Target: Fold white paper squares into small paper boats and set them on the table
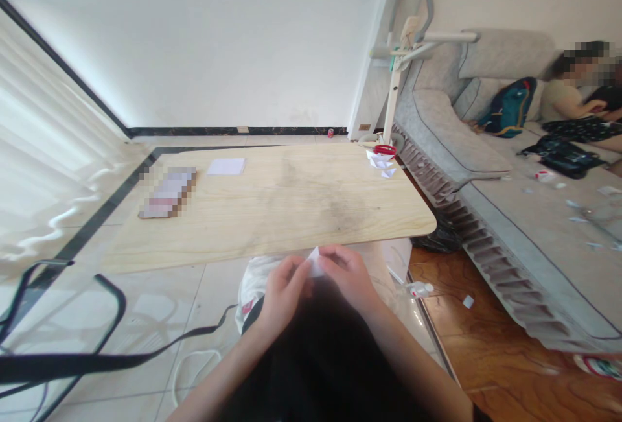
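Note:
A small piece of folded white paper (315, 265) is pinched between my two hands, just in front of the table's near edge and above my lap. My left hand (287, 281) grips its left side with thumb and fingers. On the other side, my right hand (348, 274) has its fingers closed on the paper's upper right. Part of the paper is hidden behind my fingers. Several small folded paper pieces (381, 161) lie at the table's far right, with red-handled scissors (385, 150) by them. A flat stack of white paper (226, 166) rests at the far left.
The wooden table (311, 201) spans the view ahead. A blurred-out flat object (168, 192) lies on its left. To the right stand a grey sofa (544, 214) with a backpack (510, 109) and seated people (568, 101). A bottle (420, 289) lies on the floor.

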Motion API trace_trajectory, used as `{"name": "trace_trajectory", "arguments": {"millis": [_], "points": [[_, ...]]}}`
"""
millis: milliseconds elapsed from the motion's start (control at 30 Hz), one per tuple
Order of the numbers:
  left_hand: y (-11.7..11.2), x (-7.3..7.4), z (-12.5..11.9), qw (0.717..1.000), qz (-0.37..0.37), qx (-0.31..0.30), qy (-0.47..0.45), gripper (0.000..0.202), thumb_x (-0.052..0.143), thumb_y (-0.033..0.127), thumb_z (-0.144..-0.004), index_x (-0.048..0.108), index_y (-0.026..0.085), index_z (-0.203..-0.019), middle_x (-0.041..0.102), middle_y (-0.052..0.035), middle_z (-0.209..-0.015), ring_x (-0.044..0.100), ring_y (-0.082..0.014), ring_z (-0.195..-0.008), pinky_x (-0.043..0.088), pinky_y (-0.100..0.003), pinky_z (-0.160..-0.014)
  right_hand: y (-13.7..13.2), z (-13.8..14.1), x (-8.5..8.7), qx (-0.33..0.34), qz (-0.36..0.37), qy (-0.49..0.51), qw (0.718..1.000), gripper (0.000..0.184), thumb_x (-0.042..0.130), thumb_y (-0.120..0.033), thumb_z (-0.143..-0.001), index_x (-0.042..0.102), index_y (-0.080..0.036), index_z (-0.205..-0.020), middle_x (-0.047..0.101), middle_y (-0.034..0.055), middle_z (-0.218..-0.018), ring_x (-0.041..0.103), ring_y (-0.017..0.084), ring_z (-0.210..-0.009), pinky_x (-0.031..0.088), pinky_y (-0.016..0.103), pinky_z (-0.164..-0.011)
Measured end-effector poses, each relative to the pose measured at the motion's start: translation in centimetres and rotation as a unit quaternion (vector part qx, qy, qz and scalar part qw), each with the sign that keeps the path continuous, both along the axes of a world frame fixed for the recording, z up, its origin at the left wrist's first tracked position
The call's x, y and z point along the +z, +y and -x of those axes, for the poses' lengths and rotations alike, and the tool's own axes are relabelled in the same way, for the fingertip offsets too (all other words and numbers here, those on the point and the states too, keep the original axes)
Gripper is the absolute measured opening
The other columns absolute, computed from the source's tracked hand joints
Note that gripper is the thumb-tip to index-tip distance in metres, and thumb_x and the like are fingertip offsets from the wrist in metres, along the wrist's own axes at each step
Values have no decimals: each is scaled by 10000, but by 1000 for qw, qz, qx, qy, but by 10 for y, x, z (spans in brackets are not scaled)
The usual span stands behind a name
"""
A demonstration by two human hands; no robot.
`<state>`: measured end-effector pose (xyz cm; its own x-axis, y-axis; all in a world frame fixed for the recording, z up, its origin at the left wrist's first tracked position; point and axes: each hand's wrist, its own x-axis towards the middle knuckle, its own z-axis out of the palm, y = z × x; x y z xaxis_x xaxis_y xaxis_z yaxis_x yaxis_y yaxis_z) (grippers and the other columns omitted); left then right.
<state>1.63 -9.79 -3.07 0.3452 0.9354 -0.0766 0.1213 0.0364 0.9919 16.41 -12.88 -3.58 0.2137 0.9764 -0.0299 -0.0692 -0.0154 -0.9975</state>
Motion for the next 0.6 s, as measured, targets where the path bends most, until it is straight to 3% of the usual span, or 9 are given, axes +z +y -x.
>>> {"name": "trace_trajectory", "arguments": {"millis": [233, 467, 600], "points": [[-1, 3, -1, 1000, 15, -20, -9, 348, 578, 445, -862, 583, 177, -639, 558, 28, -494, 545, -114, -465, 450, -213, -475, 2, 0, -2, -10, -3, 0, 1000, 142, 685, -331, -800, 712, -193, -814, 659, -4, -670, 558, 134, -573, 461, 258, -534], [1, -3, 0, 1000, 0, 13, -6, 336, 581, 441, -868, 610, 168, -675, 565, 29, -504, 540, -110, -458, 446, -209, -469, 0, 2, 0, 2, -13, -31, 999, 121, 696, -305, -803, 712, -190, -836, 716, 23, -779, 636, 171, -717, 512, 294, -673], [2, -6, 0, 1000, 5, 4, -4, 334, 558, 450, -884, 629, 166, -724, 576, 24, -534, 552, -117, -477, 449, -214, -470, 0, 4, 1, -6, -1, -25, 1000, 127, 675, -303, -809, 704, -180, -827, 702, 21, -741, 627, 163, -672, 506, 271, -602]]}}
